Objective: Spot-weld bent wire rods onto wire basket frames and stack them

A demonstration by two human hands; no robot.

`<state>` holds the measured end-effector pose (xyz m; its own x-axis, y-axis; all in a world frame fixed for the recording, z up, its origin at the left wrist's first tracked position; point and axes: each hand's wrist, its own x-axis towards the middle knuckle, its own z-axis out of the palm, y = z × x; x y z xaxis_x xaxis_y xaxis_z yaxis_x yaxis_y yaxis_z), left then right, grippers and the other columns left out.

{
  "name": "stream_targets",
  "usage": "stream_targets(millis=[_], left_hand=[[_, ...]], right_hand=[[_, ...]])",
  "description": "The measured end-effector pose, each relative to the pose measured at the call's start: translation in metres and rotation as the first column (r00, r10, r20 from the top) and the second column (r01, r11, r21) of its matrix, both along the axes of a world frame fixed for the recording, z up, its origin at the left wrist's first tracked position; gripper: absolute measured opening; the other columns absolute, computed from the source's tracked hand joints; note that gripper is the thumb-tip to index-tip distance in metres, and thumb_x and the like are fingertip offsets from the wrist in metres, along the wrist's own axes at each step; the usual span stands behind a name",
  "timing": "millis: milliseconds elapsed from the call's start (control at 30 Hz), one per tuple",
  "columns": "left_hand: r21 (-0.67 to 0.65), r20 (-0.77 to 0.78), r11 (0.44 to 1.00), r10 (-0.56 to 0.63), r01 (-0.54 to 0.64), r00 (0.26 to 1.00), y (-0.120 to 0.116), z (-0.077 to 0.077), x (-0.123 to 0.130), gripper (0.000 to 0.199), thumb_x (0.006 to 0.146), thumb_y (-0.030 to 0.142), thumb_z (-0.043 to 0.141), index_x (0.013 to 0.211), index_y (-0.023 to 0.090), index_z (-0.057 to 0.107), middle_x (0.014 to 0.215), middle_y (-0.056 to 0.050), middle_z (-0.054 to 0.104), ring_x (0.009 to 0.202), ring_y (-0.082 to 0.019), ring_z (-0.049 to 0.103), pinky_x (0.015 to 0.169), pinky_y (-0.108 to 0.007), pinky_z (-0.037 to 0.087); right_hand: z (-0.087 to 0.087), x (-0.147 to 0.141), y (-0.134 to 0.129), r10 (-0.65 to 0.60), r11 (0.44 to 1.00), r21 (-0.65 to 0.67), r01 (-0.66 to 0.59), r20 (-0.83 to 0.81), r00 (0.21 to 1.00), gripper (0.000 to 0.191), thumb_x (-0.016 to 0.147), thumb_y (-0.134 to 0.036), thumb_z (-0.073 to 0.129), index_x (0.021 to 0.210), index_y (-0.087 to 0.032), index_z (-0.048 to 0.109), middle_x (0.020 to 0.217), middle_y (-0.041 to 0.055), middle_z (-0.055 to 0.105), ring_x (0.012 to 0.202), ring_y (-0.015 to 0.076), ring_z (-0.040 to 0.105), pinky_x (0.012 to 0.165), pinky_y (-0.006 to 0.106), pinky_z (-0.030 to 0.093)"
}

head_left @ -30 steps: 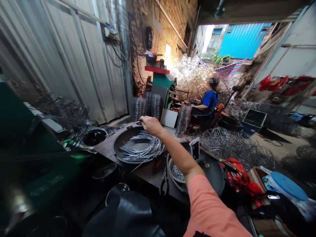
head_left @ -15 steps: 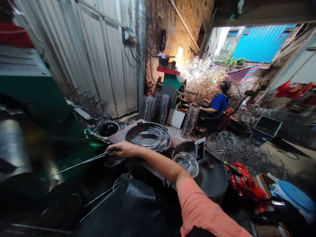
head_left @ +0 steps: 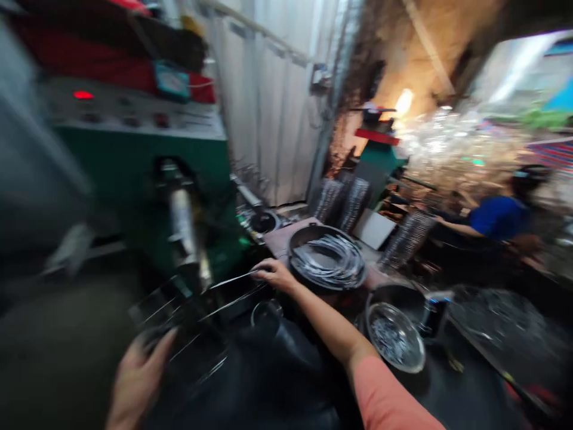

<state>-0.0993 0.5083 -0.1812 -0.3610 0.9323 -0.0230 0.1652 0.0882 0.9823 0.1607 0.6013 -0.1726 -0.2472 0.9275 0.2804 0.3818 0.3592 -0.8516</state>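
The fingers of the right hand (head_left: 274, 273) are curled together around thin wires (head_left: 235, 285), and these wires run out to the left from the hand. The left hand (head_left: 138, 379) is at the bottom left and very blurred. Its fingers look apart, and the far ends of the wires come near to them, but I cannot tell if this hand holds anything. What has just changed is that the left hand now comes into view, and the head has turned to the left, so the green machine (head_left: 134, 143) with its red lamp stands large beside the hands. Just right of the right hand is a black pan (head_left: 313, 228) with a coil of wire (head_left: 329, 263) inside. Lower on the right, a steel bowl (head_left: 394, 337) holds short wire pieces. Farther away, a person in blue (head_left: 499, 218) sits and reaches forward, near stacks of wire rings (head_left: 407, 239).
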Motion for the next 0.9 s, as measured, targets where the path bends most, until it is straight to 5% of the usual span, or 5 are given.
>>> stream_targets(millis=[67,200,533,900], left_hand=[[0.033,0.155,0.998,-0.053,0.049,0.986,0.003,-0.014,-0.004,0.055,0.053,0.057,0.073,0.083,0.013,0.060,0.076,-0.002,0.061,0.074,-0.017,0.056,0.065,-0.027,0.045],[0.094,0.208,0.995,-0.057,0.038,0.977,0.014,-0.028,-0.008,0.042,0.061,0.049,0.069,0.082,0.015,0.056,0.067,0.002,0.053,0.059,-0.011,0.045,0.055,-0.023,0.037],[0.076,0.238,0.994,-0.097,0.081,0.966,0.020,-0.033,-0.005,0.031,0.066,0.042,0.065,0.077,0.017,0.050,0.058,0.006,0.042,0.054,-0.009,0.037,0.051,-0.021,0.030],[0.066,0.250,0.991,-0.130,0.117,0.960,0.025,-0.033,-0.005,0.032,0.067,0.042,0.064,0.077,0.017,0.047,0.057,0.006,0.040,0.053,-0.009,0.035,0.050,-0.021,0.028]], right_hand=[[-0.007,0.001,0.005,-0.009,0.999,0.039,0.008,0.026,1.000,0.010,0.079,-0.023,0.063,0.083,-0.017,0.070,0.084,0.0032,0.065,0.087,0.0160,0.057,0.084,0.027,0.040],[-0.022,-0.002,0.021,0.038,0.997,0.066,-0.043,0.075,0.996,0.013,0.080,-0.030,0.061,0.083,-0.021,0.070,0.082,0.0034,0.063,0.083,0.0182,0.057,0.081,0.031,0.041],[-0.031,-0.017,0.029,0.070,0.968,0.216,-0.129,0.261,0.963,0.013,0.085,-0.028,0.057,0.087,-0.024,0.069,0.076,0.0031,0.059,0.082,0.0201,0.052,0.078,0.035,0.035],[-0.033,-0.024,0.035,0.120,0.957,0.208,-0.201,0.347,0.930,0.013,0.087,-0.026,0.055,0.089,-0.024,0.069,0.079,0.0030,0.059,0.083,0.0199,0.051,0.082,0.036,0.031]])
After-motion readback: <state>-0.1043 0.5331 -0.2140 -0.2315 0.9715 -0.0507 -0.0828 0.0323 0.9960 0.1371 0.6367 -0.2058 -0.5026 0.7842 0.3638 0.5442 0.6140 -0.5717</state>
